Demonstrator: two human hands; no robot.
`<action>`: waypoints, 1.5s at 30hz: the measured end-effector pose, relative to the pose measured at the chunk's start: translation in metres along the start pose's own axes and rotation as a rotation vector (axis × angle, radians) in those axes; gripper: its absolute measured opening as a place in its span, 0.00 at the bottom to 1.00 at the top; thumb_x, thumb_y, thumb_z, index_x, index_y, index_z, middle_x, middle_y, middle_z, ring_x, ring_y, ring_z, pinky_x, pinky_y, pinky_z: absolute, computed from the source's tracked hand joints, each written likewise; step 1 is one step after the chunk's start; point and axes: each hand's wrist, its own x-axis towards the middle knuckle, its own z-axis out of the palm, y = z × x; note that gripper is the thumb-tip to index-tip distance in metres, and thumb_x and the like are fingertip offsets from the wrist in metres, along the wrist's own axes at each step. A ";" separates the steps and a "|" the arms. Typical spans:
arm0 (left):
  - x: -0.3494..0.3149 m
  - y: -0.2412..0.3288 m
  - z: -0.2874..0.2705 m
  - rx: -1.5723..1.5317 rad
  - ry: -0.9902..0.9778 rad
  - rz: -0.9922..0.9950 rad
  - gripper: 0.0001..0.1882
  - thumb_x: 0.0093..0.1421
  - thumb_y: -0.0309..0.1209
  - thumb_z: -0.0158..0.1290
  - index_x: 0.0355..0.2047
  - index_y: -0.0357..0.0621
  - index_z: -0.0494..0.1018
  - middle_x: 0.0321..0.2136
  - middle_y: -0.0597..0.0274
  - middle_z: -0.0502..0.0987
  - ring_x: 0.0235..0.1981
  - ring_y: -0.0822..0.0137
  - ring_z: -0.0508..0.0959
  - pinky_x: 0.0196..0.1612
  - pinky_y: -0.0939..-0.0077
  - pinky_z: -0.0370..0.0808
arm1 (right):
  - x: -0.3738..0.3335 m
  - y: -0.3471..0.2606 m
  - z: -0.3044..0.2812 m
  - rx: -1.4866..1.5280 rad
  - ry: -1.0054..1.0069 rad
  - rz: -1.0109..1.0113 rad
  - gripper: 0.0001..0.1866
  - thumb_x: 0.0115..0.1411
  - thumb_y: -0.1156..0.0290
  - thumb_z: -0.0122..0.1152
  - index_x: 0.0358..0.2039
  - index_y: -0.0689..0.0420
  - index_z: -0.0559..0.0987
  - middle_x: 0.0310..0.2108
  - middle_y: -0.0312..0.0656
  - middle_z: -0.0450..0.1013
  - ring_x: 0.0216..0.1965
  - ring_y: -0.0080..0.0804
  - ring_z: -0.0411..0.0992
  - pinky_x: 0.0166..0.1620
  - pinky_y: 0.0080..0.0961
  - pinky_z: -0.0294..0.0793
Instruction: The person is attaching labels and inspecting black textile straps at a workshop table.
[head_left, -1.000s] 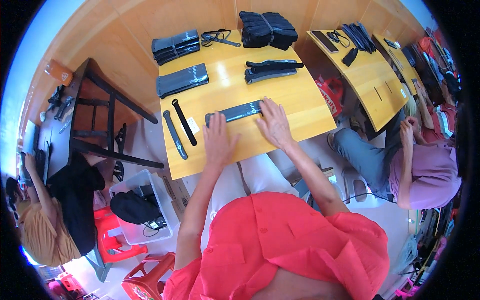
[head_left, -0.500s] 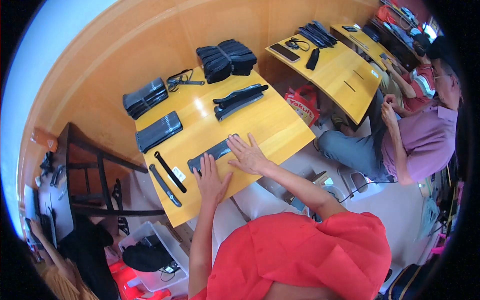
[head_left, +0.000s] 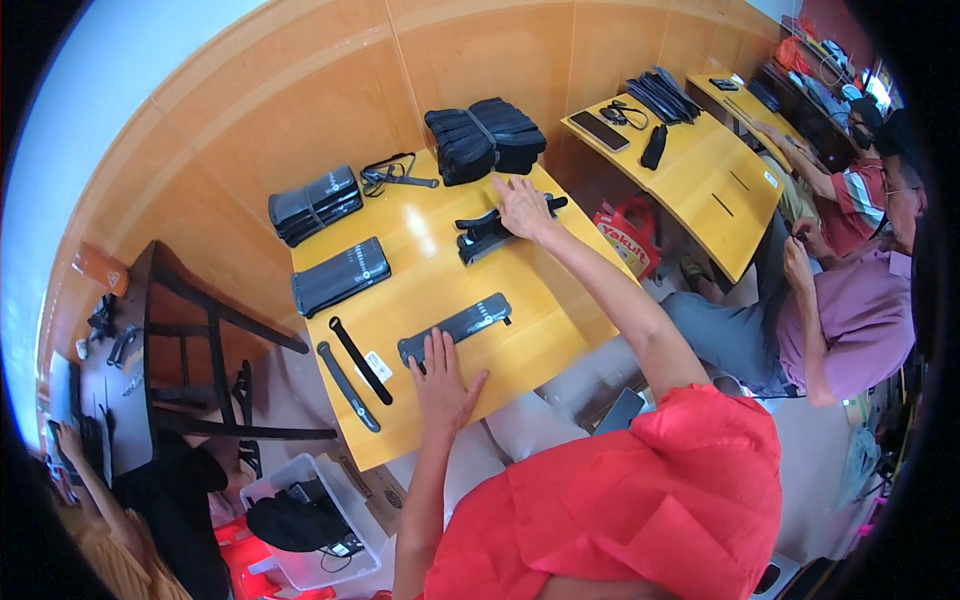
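Observation:
My left hand [head_left: 442,382] lies with its fingers stretched out on the near-left end of a flat, narrow dark pouch [head_left: 475,318] with pale print, on the yellow table [head_left: 430,255]. Farther off, my right hand [head_left: 524,210] is over a small pile of black straps [head_left: 482,245], fingers apart and partly covering it. Whether its fingertips touch the straps I cannot tell. To the left of the pouch lie a black strap [head_left: 360,360] and a dark grey strap [head_left: 348,388], side by side, with a small white label between the black one and my left hand.
Along the table's left side are a stack of dark pouches [head_left: 342,276] and a banded bundle [head_left: 315,203]. A thick tied black bundle [head_left: 485,140] stands at the back. On the right, a person in a purple shirt [head_left: 850,310] sits by another table [head_left: 690,190]. A clear bin [head_left: 315,525] is lower left.
My right hand has left the far end of the pouch and moved away to the pile of straps. My left hand stays on the pouch's near-left end. The view has shifted slightly.

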 end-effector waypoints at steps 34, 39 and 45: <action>0.001 0.002 -0.006 -0.071 0.076 -0.028 0.44 0.54 0.53 0.48 0.62 0.36 0.47 0.63 0.47 0.43 0.65 0.54 0.44 0.62 0.48 0.39 | -0.144 -0.064 -0.017 0.379 0.249 -0.323 0.13 0.50 0.78 0.54 0.39 0.62 0.74 0.39 0.48 0.68 0.46 0.47 0.65 0.50 0.37 0.63; -0.002 -0.003 -0.002 -0.101 0.125 -0.046 0.45 0.53 0.54 0.47 0.62 0.36 0.46 0.64 0.50 0.43 0.65 0.55 0.43 0.62 0.48 0.38 | -0.184 -0.088 -0.005 0.164 -0.001 -0.315 0.23 0.56 0.68 0.52 0.52 0.60 0.67 0.56 0.48 0.60 0.60 0.43 0.54 0.60 0.43 0.51; -0.004 -0.004 0.002 -0.050 0.095 -0.023 0.39 0.55 0.45 0.46 0.61 0.33 0.48 0.63 0.49 0.45 0.65 0.56 0.44 0.63 0.50 0.38 | -0.185 -0.092 0.008 0.055 -0.233 -0.394 0.31 0.60 0.60 0.48 0.61 0.56 0.55 0.64 0.43 0.46 0.65 0.37 0.45 0.63 0.47 0.41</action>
